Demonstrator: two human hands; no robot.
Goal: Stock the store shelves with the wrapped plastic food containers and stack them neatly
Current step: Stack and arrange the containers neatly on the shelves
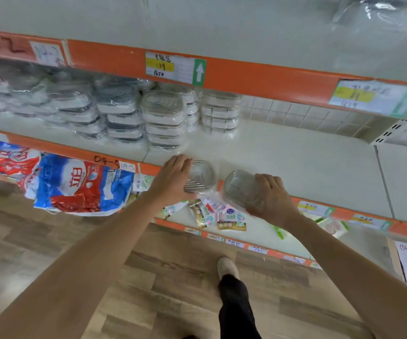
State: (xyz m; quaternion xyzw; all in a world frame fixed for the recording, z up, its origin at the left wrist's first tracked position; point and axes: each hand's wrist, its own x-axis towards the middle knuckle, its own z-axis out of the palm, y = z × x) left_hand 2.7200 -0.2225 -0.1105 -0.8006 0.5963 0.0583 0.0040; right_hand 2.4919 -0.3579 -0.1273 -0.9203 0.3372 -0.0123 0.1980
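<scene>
Containers in clear wrap filled both hands at the front edge of the middle shelf (295, 152). The left hand (173, 178) curled over the near side of one wrapped container (201, 177), which sat at or just above the shelf lip; whether it rested on the shelf I could not tell. The right hand (272, 199) gripped a second wrapped container (240, 188) by its right side, tilted and held just off the shelf's front edge.

Behind them, stacks of wrapped containers (164, 119) stood in columns along the back of the same shelf, with bare shelf to their right.

Judging by the thin clear plastic, these pieces looked light and fairly stiff, though the walls would likely flex under a hard squeeze. The film wrap appeared glossy, so it could slide in the fingers and slip against neighbouring packs when stacked. A hold across the rim or lid corners, where the shell is firmest, seemed safer than pressing the flat sides.

Below, sachet packs (222, 215) lay scattered on the lower shelf.
</scene>
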